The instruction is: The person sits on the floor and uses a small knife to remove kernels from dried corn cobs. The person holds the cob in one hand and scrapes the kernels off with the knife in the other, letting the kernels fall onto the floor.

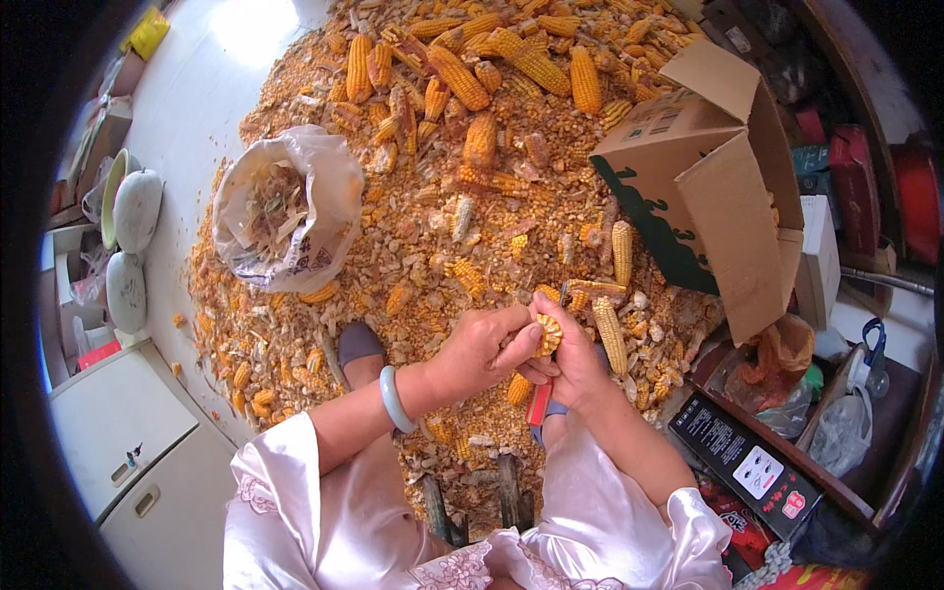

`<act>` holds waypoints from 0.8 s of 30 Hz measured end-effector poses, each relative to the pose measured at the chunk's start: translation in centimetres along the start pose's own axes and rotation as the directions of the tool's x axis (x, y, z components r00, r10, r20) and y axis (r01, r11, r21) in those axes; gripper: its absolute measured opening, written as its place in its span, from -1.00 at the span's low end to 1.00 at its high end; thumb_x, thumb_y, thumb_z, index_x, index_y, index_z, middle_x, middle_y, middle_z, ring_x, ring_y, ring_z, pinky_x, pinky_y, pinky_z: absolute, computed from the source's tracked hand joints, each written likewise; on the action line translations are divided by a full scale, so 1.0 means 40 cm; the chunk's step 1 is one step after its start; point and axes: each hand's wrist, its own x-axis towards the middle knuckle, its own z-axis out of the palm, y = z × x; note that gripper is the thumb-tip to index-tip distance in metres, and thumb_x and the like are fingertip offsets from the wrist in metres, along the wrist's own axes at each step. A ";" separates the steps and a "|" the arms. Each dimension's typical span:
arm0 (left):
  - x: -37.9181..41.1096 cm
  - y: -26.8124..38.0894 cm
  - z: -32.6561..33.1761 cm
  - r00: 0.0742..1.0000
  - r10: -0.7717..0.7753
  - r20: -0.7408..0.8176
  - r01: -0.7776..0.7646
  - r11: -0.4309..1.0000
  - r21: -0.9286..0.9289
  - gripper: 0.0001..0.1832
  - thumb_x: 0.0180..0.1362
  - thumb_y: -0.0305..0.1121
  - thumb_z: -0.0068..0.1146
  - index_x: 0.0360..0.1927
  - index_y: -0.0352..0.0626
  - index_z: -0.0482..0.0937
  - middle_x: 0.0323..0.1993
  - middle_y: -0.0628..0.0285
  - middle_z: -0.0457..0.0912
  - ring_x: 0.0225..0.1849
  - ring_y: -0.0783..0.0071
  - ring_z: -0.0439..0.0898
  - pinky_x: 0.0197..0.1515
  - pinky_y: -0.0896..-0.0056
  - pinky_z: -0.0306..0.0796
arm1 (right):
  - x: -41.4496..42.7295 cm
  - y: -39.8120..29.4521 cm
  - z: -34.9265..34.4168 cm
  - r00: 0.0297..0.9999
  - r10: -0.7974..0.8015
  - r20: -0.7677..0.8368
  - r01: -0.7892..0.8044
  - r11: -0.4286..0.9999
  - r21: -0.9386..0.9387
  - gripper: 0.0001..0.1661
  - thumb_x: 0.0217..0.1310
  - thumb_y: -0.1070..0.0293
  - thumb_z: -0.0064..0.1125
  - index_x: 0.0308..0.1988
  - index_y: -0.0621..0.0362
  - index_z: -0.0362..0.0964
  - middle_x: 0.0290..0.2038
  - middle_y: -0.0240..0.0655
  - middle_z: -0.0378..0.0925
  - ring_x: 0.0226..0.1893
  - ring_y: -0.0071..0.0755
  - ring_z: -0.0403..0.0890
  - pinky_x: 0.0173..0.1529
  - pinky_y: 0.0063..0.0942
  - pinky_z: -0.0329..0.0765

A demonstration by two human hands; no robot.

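Before my lap, both hands meet around a small ear of yellow corn (548, 335), its end facing up between them. My left hand (476, 348), with a pale bangle at the wrist, curls its fingers and thumb against one side. My right hand (579, 359) closes on the other side. A red strip, perhaps a tool's handle (539, 404), sticks out below my right hand. A thin dark tip (564, 293) shows above it; whether the two are one piece is hidden. Under the hands spreads a heap of loose corn kernels and cobs (420, 251).
A white plastic bag (335, 221) of husk scraps stands left on the heap. More corn ears (461, 77) lie at the far side. An open cardboard box (730, 199) leans at right, near a wooden drawer (833, 420). Winter melons (138, 212) and a white cabinet (122, 435) stand left.
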 end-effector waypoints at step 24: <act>-0.032 -0.140 -0.040 0.985 -0.169 0.016 0.100 0.650 0.753 -0.16 0.17 -0.25 0.22 0.45 -0.09 0.02 0.48 -0.06 -0.13 0.50 -0.23 -0.20 0.32 -0.30 -0.02 | -0.166 -0.123 -0.078 0.834 -0.430 -0.347 0.417 0.902 -0.115 -0.55 0.32 -0.10 0.10 -0.37 0.05 0.33 -0.65 -0.43 0.41 -0.82 -0.73 0.20 -0.77 -0.74 0.13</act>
